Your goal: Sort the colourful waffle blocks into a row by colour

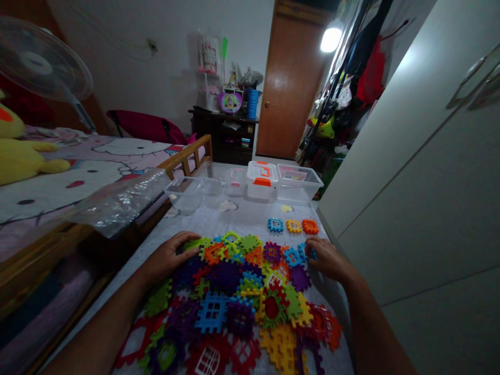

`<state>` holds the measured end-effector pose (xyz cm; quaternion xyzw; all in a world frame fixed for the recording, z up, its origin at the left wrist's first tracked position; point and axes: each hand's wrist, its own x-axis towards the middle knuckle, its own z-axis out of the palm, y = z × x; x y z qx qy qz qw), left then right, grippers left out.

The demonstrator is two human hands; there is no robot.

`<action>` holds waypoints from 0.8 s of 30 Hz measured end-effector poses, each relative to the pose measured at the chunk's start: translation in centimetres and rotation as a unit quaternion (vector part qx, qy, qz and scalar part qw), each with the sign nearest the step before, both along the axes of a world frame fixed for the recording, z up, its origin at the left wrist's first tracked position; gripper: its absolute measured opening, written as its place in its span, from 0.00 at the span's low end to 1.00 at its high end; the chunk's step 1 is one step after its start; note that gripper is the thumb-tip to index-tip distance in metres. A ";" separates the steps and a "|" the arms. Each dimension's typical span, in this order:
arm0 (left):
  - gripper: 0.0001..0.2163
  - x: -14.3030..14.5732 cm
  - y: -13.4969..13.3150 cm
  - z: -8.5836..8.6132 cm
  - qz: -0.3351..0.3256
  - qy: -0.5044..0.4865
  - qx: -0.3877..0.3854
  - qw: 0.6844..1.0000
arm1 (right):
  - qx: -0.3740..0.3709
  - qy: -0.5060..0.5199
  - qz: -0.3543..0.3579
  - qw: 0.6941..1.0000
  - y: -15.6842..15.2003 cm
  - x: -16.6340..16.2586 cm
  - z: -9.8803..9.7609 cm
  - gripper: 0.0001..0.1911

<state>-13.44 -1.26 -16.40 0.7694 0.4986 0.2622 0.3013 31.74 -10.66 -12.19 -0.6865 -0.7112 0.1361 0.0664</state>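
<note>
Left hand (172, 256), fingers apart, touches a green block (198, 243); right hand (328, 259), grip unclear, a blue block (302, 252) near the tabletop's (250, 209) right edge.

no readable words, brands or numbers, any print on the pale packet (210, 54) by the far wall too blurred to make out, likewise on the purple toy (223, 103) and the pinkish insert (292, 174) in the right-hand clear box (295, 193)

Dim light is given by a blown-out lamp (331, 39); glare is cast on the cabinet (422, 177); edges are stretched.
</note>
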 end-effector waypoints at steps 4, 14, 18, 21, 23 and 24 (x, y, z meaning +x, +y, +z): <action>0.25 0.0 0.0 0.0 -0.004 0.011 0.001 1.000 | 0.051 0.006 0.003 0.999 -0.1 -0.6 0.6 0.13; 0.25 -0.1 0.1 -0.2 -0.005 0.007 -0.005 1.000 | -0.045 0.064 0.058 0.995 -1.1 -3.2 2.1 0.07; 0.25 -0.1 0.1 -0.2 -0.006 0.005 -0.007 1.000 | -0.075 0.159 0.078 0.981 -0.9 -3.7 2.5 0.07; 0.25 -0.1 0.1 -0.2 -0.008 0.008 -0.008 1.000 | -0.001 0.146 0.061 0.987 -0.6 -3.5 2.2 0.09; 0.25 -0.1 0.0 -0.1 -0.006 0.008 -0.010 1.000 | 0.046 0.108 0.063 0.991 -0.5 -3.4 1.8 0.14; 0.25 -0.1 0.0 -0.1 -0.006 0.007 -0.011 1.000 | 0.051 0.095 0.071 0.992 -0.4 -3.4 1.5 0.20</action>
